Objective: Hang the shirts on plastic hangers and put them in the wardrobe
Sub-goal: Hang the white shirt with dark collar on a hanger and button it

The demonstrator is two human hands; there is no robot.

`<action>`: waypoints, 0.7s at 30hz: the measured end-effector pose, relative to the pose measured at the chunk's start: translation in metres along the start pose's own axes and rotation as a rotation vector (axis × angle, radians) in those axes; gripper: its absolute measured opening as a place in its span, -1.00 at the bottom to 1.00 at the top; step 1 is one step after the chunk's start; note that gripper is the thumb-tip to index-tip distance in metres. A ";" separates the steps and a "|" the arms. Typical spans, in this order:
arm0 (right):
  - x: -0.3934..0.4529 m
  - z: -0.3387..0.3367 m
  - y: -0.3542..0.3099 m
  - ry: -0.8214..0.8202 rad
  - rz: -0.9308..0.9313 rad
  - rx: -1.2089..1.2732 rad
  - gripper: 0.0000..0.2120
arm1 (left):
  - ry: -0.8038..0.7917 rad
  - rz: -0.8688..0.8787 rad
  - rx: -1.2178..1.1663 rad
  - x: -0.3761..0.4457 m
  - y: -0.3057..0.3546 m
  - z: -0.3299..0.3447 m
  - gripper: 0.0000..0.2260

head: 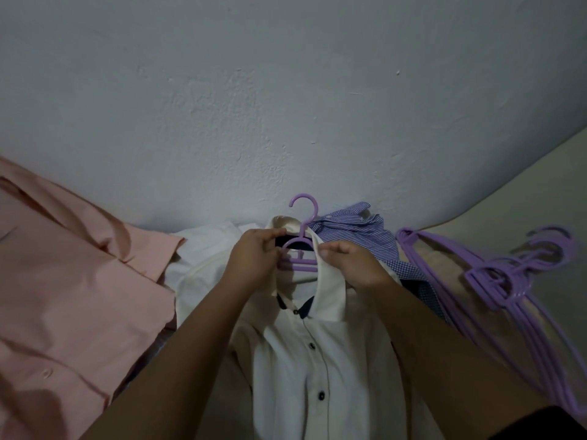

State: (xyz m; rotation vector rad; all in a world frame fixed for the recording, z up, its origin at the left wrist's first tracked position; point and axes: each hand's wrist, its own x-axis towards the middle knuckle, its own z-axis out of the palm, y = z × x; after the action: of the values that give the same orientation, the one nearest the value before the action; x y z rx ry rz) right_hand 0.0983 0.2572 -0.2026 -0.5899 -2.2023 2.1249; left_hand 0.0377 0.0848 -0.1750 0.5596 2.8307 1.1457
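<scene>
Left hand [254, 258], center of frame: fingers curled, pinching the left side of the collar of the white shirt [317, 360], thumb and fingertips at the collar's top edge. Right hand [355, 268], just right of center: fingers curled, pinching the right collar flap, thumb on top. Both hands hold the collar apart around the purple hanger [301, 249].

White shirt: lower center of frame, lying flat front-up, dark buttons down the placket (three visible), dark lining inside the collar. Hanger sits inside the neck opening, hook sticking up above the collar toward the wall [286, 90]; its arms are hidden under the fabric.

Counts:
- Shirts: four visible. One white in hand; one pink shirt [70, 296] spread across the left of frame; one blue striped shirt [349, 227] bunched just right of the hook, upper center; one more white garment [203, 249] between pink shirt and left hand, partly covered.
- Hangers: one in the shirt, plus a stack of spare purple hangers [508, 281] at right of frame, overlapping; exact count cannot tell, several.

All lie on a beige surface [524, 192], bare at right.
</scene>
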 end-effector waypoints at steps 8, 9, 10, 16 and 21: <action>0.011 -0.013 0.003 -0.142 0.143 0.419 -0.55 | -0.107 -0.103 -0.325 -0.009 -0.007 -0.007 -0.70; 0.012 -0.014 0.004 -0.163 0.151 0.428 -0.54 | -0.125 -0.103 -0.318 -0.008 -0.007 -0.008 -0.71; 0.013 -0.015 0.004 -0.182 0.161 0.446 -0.54 | -0.136 -0.113 -0.301 -0.006 -0.007 -0.009 -0.73; 0.011 -0.014 0.004 -0.181 0.228 0.842 -0.68 | -0.142 -0.396 -0.675 0.003 -0.015 -0.021 -0.75; 0.017 -0.016 0.013 -0.066 0.261 1.032 -0.79 | -0.367 -0.518 -1.435 0.007 -0.044 -0.025 -0.44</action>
State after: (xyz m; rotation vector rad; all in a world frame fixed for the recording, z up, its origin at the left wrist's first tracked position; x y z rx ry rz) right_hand 0.0902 0.2778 -0.2183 -0.7024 -0.7868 2.9655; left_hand 0.0129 0.0414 -0.1854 -0.0928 1.1461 2.0972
